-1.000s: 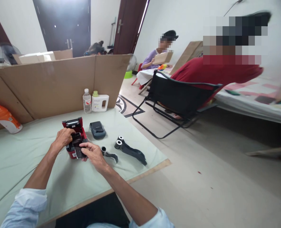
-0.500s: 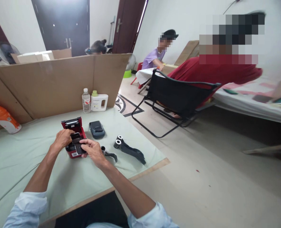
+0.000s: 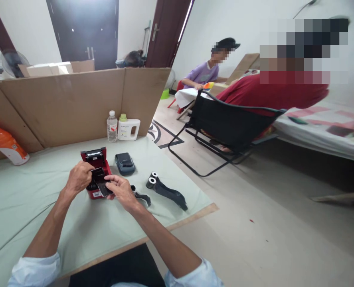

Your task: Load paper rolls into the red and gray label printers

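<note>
A small red printer (image 3: 96, 160) with its lid up stands on the pale green table cover (image 3: 30, 199). My left hand (image 3: 78, 177) grips its left side. My right hand (image 3: 121, 191) pinches a flat black strip (image 3: 100, 183) at the printer's open top. Just right of my right hand lies a small spool with black ribbon (image 3: 140, 195). Farther right lie two spools joined by a long black ribbon (image 3: 165, 189). A dark grey device (image 3: 124, 163) sits behind them.
A cardboard screen (image 3: 75, 103) walls the table's far side. A water bottle (image 3: 112, 126) and a white jug (image 3: 129, 128) stand before it, an orange bottle (image 3: 3, 146) lies at far left. A black folding chair (image 3: 230, 123) and seated people are to the right.
My view has shifted slightly. My right hand has moved a little up onto the printer's top, and both hands stay on the printer.
</note>
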A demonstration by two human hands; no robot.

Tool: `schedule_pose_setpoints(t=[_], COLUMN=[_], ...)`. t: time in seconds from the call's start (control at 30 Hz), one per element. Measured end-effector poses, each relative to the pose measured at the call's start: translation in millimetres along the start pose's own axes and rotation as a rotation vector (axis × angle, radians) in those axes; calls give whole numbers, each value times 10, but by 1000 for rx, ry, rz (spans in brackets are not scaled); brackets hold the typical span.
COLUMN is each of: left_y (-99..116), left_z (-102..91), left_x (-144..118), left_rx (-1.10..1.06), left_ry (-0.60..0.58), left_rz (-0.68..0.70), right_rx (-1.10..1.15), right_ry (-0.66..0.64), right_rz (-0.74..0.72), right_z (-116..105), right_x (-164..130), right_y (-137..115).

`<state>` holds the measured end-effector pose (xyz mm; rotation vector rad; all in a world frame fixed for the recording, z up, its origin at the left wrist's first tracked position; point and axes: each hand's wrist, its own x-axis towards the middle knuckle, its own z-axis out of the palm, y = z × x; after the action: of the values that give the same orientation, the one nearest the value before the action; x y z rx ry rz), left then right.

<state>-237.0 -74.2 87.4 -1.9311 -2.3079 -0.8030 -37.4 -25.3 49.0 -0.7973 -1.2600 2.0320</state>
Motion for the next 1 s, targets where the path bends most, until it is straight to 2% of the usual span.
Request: schedule_pose_setpoints(t=[0.07, 0.13, 0.17, 0.33, 0.43, 0.57, 0.73, 0.83, 1.0], left_y=[-51, -145, -201, -404, -396, -325, -294, -294, -271], left_z=[-103, -186, -211, -167, -129, -162, -141, -39, 131], left_x=[-20, 21, 62, 237, 156, -116, -448, -592, -708], left_rx=[-17, -71, -123, -426, -464, -422, -289, -190, -96], left_ry=[232, 355, 354, 135, 123, 59, -25, -19, 57], left_rz=[-59, -123, -148, -166, -115, -4, 87, 124, 169], right_rx=[-45, -87, -103, -121, -109, -161, -418, -509, -574], right_ry=[-2, -5, -4, 4, -10, -25, -27, -30, -24], right_rz=[-18, -37, -44, -85, -128, -202, -362, -420, -462], right_z=[-40, -66, -73, -74, -78, -110, -196, -232, -248], right_x=[-22, -41, -51, -110, -155, -210, -246, -252, -261], right_y=[21, 62, 90, 260, 348, 445, 549, 578, 568])
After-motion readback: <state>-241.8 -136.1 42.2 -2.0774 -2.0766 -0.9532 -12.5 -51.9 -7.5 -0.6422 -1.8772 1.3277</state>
